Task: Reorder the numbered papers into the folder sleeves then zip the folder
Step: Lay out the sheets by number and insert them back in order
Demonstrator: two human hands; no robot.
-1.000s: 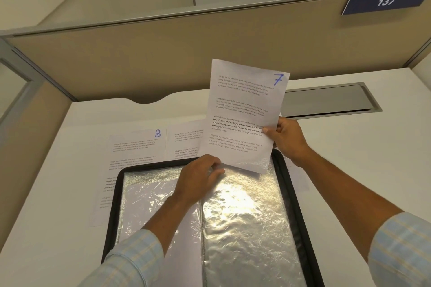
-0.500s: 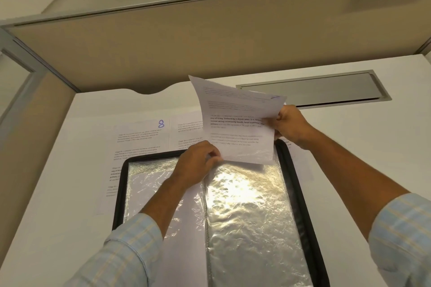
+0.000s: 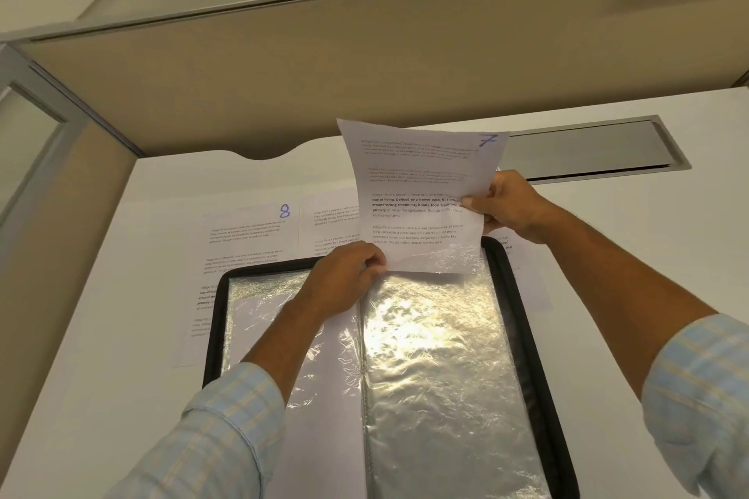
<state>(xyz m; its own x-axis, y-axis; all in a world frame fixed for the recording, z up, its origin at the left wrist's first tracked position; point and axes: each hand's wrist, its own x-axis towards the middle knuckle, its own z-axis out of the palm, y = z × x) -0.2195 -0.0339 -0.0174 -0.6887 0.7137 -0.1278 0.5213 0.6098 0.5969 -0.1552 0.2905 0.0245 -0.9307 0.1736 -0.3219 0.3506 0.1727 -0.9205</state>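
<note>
The folder (image 3: pixel 523 336) lies open on the desk (image 3: pixel 101 336), its crinkled sleeves catching the light. Above its far edge the person holds sheet 7 (image 3: pixel 421 194) upright. The right hand (image 3: pixel 510 207) clamps the sheet's right edge between thumb and fingers. The left hand (image 3: pixel 344 280) is curled tight at the mouth of the right sleeve (image 3: pixel 437 356), where the sheet's lower corner meets it, and seems to pinch the plastic lip rather than the paper. The sheet's bottom edge looks just inside that sleeve. Sheet 8 (image 3: pixel 247 239) lies flat beyond the folder's far left corner, another sheet beside it. The risk I see is a snag. The thin plastic may cling and buckle the paper as it is pushed in, or the one-sided hold may skew it and fold a corner. If the lip slips free, the sheet slides over the sleeve, not inside.
</note>
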